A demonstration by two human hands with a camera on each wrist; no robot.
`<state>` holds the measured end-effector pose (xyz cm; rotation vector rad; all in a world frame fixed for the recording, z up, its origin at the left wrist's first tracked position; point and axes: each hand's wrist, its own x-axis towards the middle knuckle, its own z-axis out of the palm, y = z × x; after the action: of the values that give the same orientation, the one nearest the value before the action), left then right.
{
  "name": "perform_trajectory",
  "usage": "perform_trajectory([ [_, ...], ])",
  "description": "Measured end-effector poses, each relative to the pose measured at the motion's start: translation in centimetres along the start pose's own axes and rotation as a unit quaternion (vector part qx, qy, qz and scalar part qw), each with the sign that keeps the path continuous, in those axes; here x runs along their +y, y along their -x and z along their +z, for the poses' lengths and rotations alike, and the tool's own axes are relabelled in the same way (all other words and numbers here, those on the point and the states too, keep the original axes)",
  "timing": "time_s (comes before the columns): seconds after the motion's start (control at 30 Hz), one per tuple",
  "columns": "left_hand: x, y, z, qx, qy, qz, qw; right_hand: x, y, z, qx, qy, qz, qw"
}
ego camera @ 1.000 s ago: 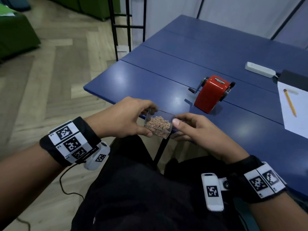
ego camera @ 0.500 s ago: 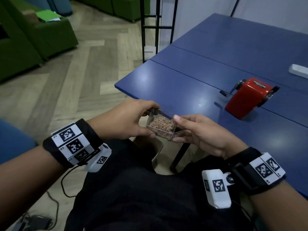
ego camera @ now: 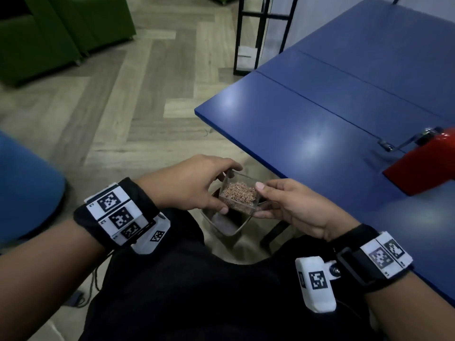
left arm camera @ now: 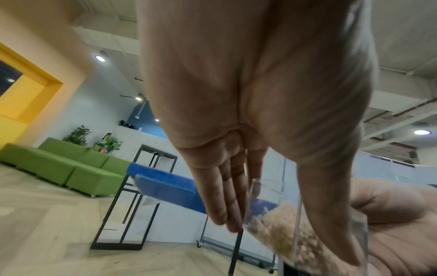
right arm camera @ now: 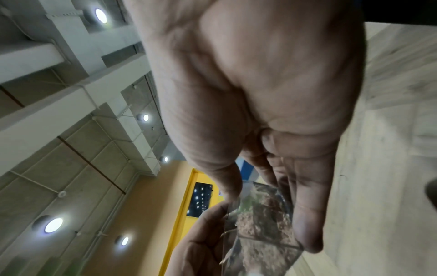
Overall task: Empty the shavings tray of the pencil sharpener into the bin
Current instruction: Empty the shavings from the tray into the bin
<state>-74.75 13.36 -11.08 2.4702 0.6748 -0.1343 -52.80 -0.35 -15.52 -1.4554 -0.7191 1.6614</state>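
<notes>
A clear plastic shavings tray [ego camera: 237,196] full of brown pencil shavings is held level between both hands, off the table's near corner. My left hand [ego camera: 197,185] pinches its left side with thumb and fingers; the tray [left arm camera: 281,231] shows between them in the left wrist view. My right hand [ego camera: 290,205] grips the right side, thumb on the rim, and the tray [right arm camera: 260,226] lies under its fingers in the right wrist view. Directly beneath on the floor stands a small bin [ego camera: 236,228] with a dark inside. The red pencil sharpener [ego camera: 423,166] sits on the blue table at the right edge.
The blue table [ego camera: 320,114] fills the upper right, with a black leg [ego camera: 273,233] next to the bin. A black metal frame [ego camera: 261,33] stands behind the table. Green sofas [ego camera: 49,33] are far left. My lap in dark clothing is below the hands.
Both hands have carried the tray left, off the table edge, so it now hangs over the floor bin. The view has turned left, pushing the sharpener to the right edge.
</notes>
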Motion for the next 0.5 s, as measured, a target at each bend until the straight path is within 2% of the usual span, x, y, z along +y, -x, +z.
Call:
perform_trajectory([
  [0.2, -5.6, -4.2, 0.8, -0.059, 0.104, -0.061, 0.991, 2.7, -5.5, -0.2, 0.041, -0.012, 0.079, 0.996],
  [0.3, -7.8, -6.9, 2.3, -0.079, 0.136, -0.086, 0.984, 4.2, -8.4, -1.3, 0.067, 0.032, 0.096, 0.993],
  [0.4, -10.1, -9.0, 3.4, -0.053, 0.188, -0.115, 0.974, 6.3, -10.8, -2.4, 0.089, 0.156, 0.097, 0.979],
  [0.5, -12.9, -10.5, 4.3, 0.0, 0.253, -0.158, 0.955, 8.4, -12.9, -3.4, 0.129, 0.152, 0.106, 0.974],
])
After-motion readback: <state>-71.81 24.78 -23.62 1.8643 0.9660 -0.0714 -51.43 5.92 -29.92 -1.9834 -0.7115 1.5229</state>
